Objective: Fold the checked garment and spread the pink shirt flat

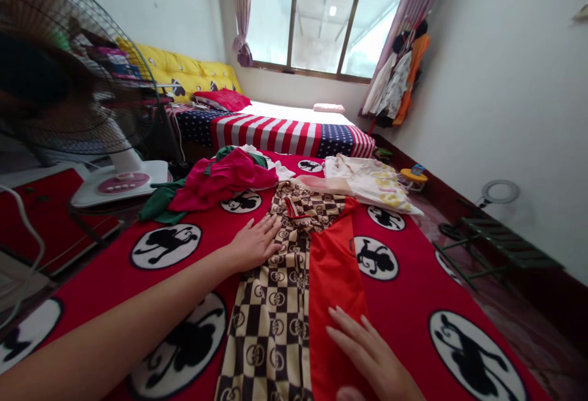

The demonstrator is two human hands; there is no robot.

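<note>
A collared garment (280,303) lies stretched out on a red blanket (404,303) with black monkey figures in white circles. One half is a black-and-beige check with round prints, the other plain orange-red; its kind, shirt or dress, is unclear because the lower end runs out of view. My left hand (256,242) rests flat on the checked side below the collar, fingers spread. Over the orange-red panel, my right hand (372,349) has its fingers stretched out, touching or just above the cloth. Neither hand grips anything.
Crumpled pink and green clothes (225,177) lie at the far left of the blanket, white clothes (367,180) at the far right. An electric fan (124,174) stands close on the left. A green folding stool (500,242) is at right; a bed (285,131) stands under the window.
</note>
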